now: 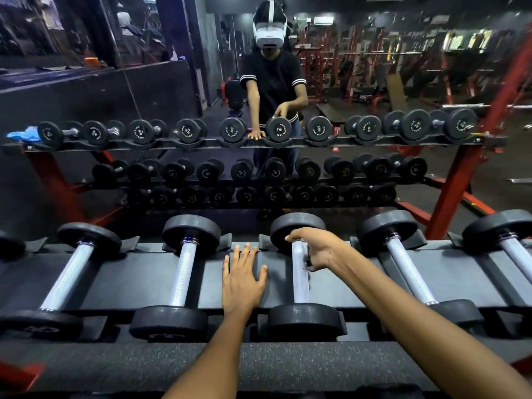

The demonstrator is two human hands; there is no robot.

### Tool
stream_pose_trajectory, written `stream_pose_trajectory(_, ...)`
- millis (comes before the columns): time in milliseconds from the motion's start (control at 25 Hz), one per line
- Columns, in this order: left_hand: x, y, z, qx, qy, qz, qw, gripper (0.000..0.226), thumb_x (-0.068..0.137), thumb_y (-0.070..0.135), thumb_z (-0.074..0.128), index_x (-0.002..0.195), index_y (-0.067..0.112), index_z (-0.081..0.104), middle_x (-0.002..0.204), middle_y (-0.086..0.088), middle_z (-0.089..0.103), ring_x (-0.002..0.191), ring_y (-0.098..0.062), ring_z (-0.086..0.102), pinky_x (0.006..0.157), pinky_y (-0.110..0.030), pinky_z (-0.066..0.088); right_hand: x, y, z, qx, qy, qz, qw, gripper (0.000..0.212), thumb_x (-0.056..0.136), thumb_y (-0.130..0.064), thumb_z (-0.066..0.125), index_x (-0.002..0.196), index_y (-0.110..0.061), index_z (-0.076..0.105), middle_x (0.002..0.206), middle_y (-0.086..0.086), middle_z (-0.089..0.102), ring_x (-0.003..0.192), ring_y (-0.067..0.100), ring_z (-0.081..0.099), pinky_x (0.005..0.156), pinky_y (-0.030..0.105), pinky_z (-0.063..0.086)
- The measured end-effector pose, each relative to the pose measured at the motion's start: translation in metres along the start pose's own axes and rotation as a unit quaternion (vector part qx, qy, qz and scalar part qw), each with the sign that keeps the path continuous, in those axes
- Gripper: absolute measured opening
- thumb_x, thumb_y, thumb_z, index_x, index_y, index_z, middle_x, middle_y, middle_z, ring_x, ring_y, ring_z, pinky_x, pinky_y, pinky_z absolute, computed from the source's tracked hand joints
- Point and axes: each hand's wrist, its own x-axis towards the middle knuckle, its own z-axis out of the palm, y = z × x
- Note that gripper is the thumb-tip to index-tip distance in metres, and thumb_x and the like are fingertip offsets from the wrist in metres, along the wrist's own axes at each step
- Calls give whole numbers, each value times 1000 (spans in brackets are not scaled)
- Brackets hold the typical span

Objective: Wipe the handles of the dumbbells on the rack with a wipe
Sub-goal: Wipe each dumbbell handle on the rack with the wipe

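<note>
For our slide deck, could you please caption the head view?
Right hand grips a dumbbell handle on the rack; left hand rests flat beside it.

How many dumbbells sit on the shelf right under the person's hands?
5 with handles showing: far left, left of the left hand, under the right hand, then two rightward. Another may hide at the left edge.

A row of black-headed, chrome-handled dumbbells (300, 276) is carried in cradles on the dark metal rack (129, 276); a flat left hand (243, 279) is rested on it.
</note>
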Motion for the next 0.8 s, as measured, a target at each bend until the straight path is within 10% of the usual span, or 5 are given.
stream_pose_trajectory(440, 0, 0, 2, -3, 6, 1, 1000, 57, 98, 46, 38, 152, 29, 27, 160, 9, 21, 149, -10, 3, 121, -32, -6, 5, 4, 11, 75, 46, -80, 993, 5, 75, -3, 63, 79, -6, 60, 87, 7, 53, 88, 19, 49, 74, 29, 39)
stream_pose_trajectory(800, 0, 0, 1, -3, 2, 0, 1000, 57, 98, 46, 37, 152, 28, 28, 160, 9, 21, 149, -10, 4, 122, -34, -5, 2, 1, 6, 56, -6, -18, 998, 22, 85, -9, 59, 65, -11, 52, 69, 3, 47, 62, 15, 46, 65, 28, 44)
